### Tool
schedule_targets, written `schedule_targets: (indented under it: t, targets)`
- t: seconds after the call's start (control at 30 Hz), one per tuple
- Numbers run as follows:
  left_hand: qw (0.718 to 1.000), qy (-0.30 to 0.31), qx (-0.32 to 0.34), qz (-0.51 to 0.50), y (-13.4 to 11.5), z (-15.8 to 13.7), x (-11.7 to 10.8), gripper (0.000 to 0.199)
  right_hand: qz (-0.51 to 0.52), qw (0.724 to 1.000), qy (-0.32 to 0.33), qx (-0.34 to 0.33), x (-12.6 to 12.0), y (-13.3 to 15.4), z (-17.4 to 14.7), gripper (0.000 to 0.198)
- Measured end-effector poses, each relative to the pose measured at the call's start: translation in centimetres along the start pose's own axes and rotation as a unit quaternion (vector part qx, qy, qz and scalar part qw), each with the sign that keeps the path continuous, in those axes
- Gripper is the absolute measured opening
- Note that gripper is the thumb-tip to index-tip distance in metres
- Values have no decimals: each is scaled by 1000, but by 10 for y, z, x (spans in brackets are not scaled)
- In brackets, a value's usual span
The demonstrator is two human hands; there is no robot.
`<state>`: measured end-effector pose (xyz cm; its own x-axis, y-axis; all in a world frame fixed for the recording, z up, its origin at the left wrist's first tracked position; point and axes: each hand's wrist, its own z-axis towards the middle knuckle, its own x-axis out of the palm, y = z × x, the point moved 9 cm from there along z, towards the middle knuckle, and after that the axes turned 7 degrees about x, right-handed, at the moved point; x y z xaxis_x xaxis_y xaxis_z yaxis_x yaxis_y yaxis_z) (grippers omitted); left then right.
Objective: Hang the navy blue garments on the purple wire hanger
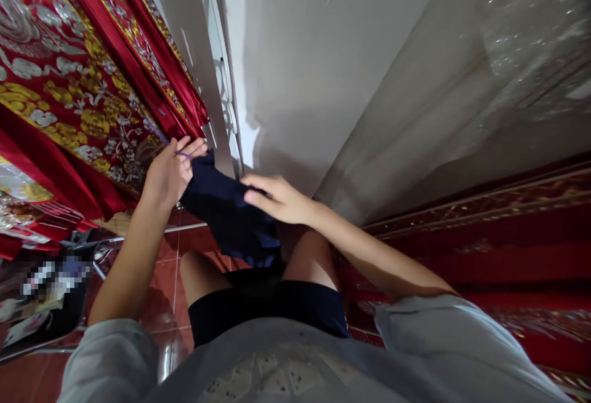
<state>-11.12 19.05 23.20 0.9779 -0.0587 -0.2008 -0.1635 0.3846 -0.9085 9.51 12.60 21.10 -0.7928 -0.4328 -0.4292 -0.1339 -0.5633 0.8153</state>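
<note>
A dark navy cloth (226, 200) hangs between my two hands, above my knees. Purple thread (183, 155) runs across the fingers of my left hand (170, 172) and reappears above it, against the red embroidered fabric. Those fingers are partly stretched, and the thread is caught among them; the cloth's upper left corner lies beside the fingertips. My right hand (281, 200) has its thumb and fingers closed on the cloth's right edge. Whether a needle is present I cannot tell.
Red fabric with gold and silver embroidery (83, 83) hangs on the left. Ahead stands a pale wall panel (314, 52), with clear plastic sheeting (530, 40) at right. More red embroidered fabric (462, 261) lies right. A black chair (60, 323) holding items stands on the tiled floor (159, 292).
</note>
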Motion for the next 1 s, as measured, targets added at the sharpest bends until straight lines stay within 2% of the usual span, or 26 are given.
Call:
schedule_targets:
  t: [0.07,0.1,0.13,0.2,0.27,0.33,0.4,0.47,0.5,0.57,0.63,0.7,0.8,0.87,0.93,1.0]
  targets:
    - [998,21,-51,-37,2,-14,10,40,42,994,98,-14,17,-1,-12,44]
    - [994,49,-85,-52,3,-25,19,34,63,992,107,-2,16,-7,-14,46]
    - [987,91,-117,-59,3,-36,29,30,75,993,89,19,9,-18,-13,46]
    - [967,196,-161,-33,0,-63,50,27,53,997,6,58,-12,-46,-11,44]
    - [949,273,-156,38,-8,-82,60,28,-17,994,-79,69,-33,-69,-11,49]
    - [943,289,-119,110,-16,-88,58,27,-63,988,-118,72,-42,-88,-13,59]
    - [948,264,-73,160,-21,-82,49,29,-44,989,-84,112,-36,-109,-17,54]
    - [955,219,-27,200,-21,-71,35,32,32,982,-24,182,-22,-125,-26,49]
    - [958,187,-5,219,-21,-65,27,32,80,972,-4,220,-16,-130,-32,51]
    - [964,108,35,241,-20,-55,11,29,177,944,-10,278,-12,-131,-43,53]
    - [965,25,77,248,-23,-50,-1,25,244,919,-60,304,-20,-125,-50,51]
    - [956,-57,129,257,-32,-54,-11,27,268,906,-133,301,-39,-116,-54,49]
    - [923,-184,191,278,-49,-73,-24,31,249,894,-256,269,-79,-104,-63,47]
    - [902,-252,205,285,-50,-88,-32,29,227,886,-324,242,-106,-100,-70,46]
    - [895,-279,203,281,-38,-98,-34,26,213,875,-381,210,-130,-99,-76,44]
    - [912,-252,187,264,-15,-96,-29,21,209,864,-420,183,-150,-100,-75,43]
